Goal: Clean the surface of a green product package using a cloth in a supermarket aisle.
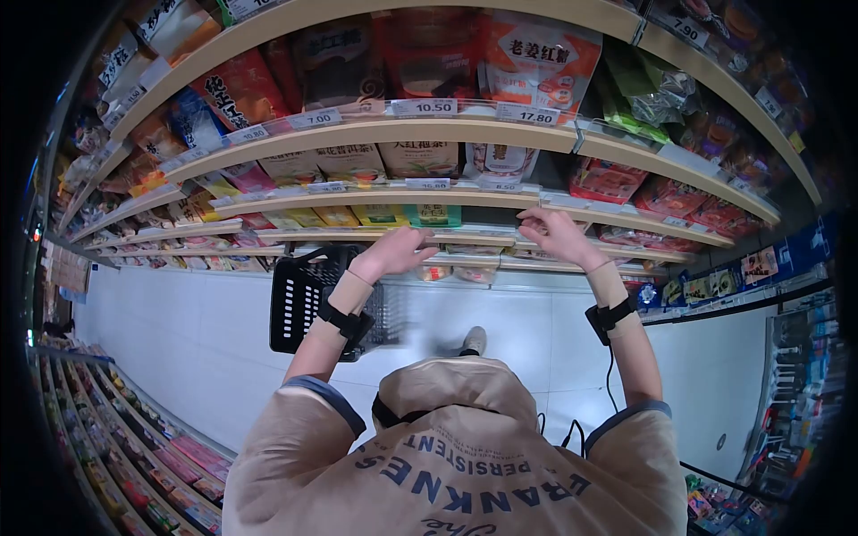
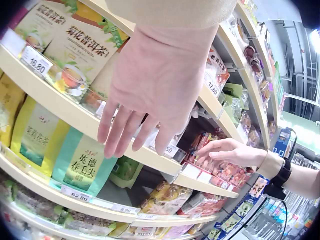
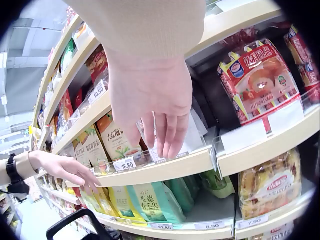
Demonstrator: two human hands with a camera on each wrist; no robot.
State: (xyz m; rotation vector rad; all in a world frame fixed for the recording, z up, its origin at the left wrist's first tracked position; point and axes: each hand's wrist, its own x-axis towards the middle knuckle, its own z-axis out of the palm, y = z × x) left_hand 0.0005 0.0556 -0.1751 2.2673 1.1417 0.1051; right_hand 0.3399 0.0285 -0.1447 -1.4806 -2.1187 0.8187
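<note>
My left hand [image 1: 393, 253] is stretched toward the shelves, fingers relaxed and holding nothing. In the left wrist view the left hand [image 2: 152, 90] hangs before a shelf edge, above a green-and-white tea pouch [image 2: 81, 162] and a yellow tea pouch [image 2: 37, 135]. My right hand [image 1: 559, 238] is level with it to the right, empty, its fingers loosely bent. The right wrist view has the right hand [image 3: 152, 100] with fingers pointing down in front of a price-tag rail, left of a red snack package [image 3: 259, 82] and above the teal tea pouches [image 3: 154, 202].
A black shopping basket [image 1: 295, 304] is at the left below the shelves. Curved shelves [image 1: 357, 128] of packaged food span the front, with price tags on their edges. More shelving [image 1: 134, 438] is at lower left, and hanging goods [image 1: 795, 384] are at right. A shoe [image 1: 475, 340] is on the floor.
</note>
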